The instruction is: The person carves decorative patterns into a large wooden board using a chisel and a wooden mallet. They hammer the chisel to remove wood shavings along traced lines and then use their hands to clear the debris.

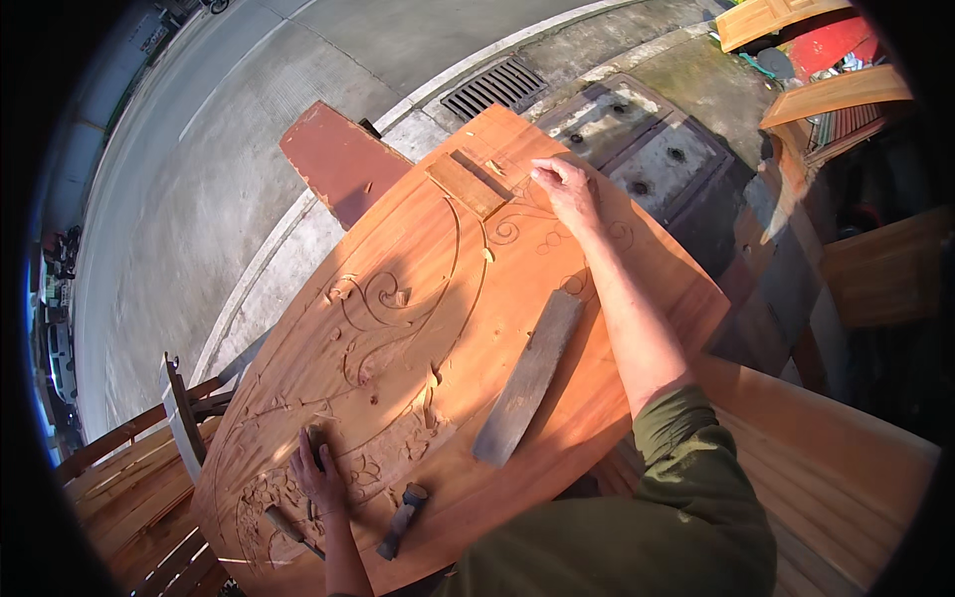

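Observation:
A large reddish wooden panel (617, 328) lies before me, carved with scrolls and flowers and scattered with wood shavings (425, 406). Low on the carving, my left hand (320, 486) is closed around a dark rounded object (316, 438), mostly covered by the fingers. My right hand (569, 194) reaches to the panel's far end, fingers curled together; whatever is between the fingertips is too small to make out. Beside it lies a flat wooden block (466, 187). A weathered grey board (532, 378) rests below my right forearm. Near my left wrist are a wooden-handled tool (286, 523) and a dark hammer-like tool (403, 519).
A reddish-brown board (338, 159) juts out beyond the panel's far left edge. Slatted wood (129, 488) stands at the lower left, and a broad plank (826, 428) at the right. Beyond are a drain grate (492, 88), the road (249, 90) and stacked wooden pieces (836, 97).

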`<state>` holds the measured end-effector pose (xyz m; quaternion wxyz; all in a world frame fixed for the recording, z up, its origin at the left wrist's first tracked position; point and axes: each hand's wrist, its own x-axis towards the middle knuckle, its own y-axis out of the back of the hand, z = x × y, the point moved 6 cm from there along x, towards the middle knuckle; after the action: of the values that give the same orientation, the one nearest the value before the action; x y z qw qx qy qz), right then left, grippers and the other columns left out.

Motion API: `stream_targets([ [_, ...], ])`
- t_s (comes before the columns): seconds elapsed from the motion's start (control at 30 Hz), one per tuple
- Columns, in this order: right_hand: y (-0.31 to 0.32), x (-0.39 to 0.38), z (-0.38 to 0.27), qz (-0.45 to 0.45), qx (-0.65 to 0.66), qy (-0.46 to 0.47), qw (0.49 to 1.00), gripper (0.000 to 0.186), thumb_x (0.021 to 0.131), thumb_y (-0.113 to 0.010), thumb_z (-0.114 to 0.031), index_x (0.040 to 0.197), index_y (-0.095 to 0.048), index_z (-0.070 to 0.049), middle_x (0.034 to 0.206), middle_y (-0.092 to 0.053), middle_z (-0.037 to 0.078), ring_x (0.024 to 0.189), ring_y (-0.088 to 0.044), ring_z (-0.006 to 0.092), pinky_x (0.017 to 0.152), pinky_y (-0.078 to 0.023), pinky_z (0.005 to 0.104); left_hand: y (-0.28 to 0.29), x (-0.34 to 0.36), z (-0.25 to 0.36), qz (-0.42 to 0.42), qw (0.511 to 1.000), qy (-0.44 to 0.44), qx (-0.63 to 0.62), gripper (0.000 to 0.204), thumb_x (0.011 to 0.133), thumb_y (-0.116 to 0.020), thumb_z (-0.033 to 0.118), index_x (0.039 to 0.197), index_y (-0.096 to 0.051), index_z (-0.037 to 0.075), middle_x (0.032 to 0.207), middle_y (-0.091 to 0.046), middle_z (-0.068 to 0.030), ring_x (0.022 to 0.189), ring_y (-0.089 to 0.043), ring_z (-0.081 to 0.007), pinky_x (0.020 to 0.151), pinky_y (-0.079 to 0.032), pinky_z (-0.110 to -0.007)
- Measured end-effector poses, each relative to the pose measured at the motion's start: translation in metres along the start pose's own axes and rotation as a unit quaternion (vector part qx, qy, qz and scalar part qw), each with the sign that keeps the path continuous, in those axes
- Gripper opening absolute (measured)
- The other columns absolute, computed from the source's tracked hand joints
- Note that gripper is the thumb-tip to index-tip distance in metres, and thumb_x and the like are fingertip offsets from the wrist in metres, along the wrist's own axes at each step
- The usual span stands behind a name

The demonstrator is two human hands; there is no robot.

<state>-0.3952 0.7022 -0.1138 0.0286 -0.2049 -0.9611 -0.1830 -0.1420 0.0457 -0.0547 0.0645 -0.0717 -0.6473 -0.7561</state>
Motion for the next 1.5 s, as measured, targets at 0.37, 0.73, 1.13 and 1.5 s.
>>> stream_targets([
  [0.37, 0.004, 0.003, 0.010, 0.052, 0.102, -0.010, 0.993, 0.022, 0.100, -0.081, -0.014, 0.119, -0.080, -0.002, 0.104, -0.080, 0.007, 0.094, -0.073, 0.0127, 0.086, -0.059, 0.0286, -0.001, 0.002, 0.004, -0.007, 1.000, -0.003, 0.021, 0.052, 0.110, -0.065, 0.025, 0.159, -0.058, 0.008, 0.124, -0.071, -0.0197, 0.114, -0.064, -0.0412, 0.103, -0.048, -0.053],
  [0.73, -0.004, 0.004, 0.017, 0.010, 0.015, -0.014, 1.000, 0.032, 0.096, -0.086, -0.022, 0.124, -0.080, -0.008, 0.099, -0.075, 0.005, 0.091, -0.070, 0.0144, 0.082, -0.057, 0.0321, 0.003, 0.005, 0.012, 0.005, 1.000, -0.015, 0.010, 0.050, 0.110, -0.065, 0.023, 0.156, -0.060, 0.007, 0.132, -0.071, -0.0198, 0.117, -0.064, -0.0431, 0.104, -0.048, -0.054],
  [1.13, -0.038, -0.022, -0.052, -0.121, -0.128, 0.072, 0.982, 0.073, 0.083, -0.096, -0.041, 0.145, -0.070, -0.014, 0.122, -0.076, 0.011, 0.107, -0.072, 0.0276, 0.095, -0.059, 0.0417, 0.002, 0.004, 0.007, 0.019, 1.000, -0.023, -0.001, 0.051, 0.108, -0.066, 0.022, 0.156, -0.061, 0.008, 0.128, -0.072, -0.0196, 0.112, -0.064, -0.0436, 0.100, -0.050, -0.054],
  [1.5, -0.057, -0.025, -0.051, -0.109, -0.267, 0.209, 0.934, 0.075, 0.085, -0.091, -0.047, 0.147, -0.067, -0.011, 0.130, -0.070, 0.017, 0.128, -0.065, 0.0375, 0.110, -0.053, 0.0514, 0.001, 0.004, 0.006, 0.016, 1.000, -0.017, -0.005, 0.051, 0.107, -0.068, 0.021, 0.156, -0.061, 0.009, 0.127, -0.071, -0.0190, 0.111, -0.064, -0.0418, 0.099, -0.051, -0.053],
])
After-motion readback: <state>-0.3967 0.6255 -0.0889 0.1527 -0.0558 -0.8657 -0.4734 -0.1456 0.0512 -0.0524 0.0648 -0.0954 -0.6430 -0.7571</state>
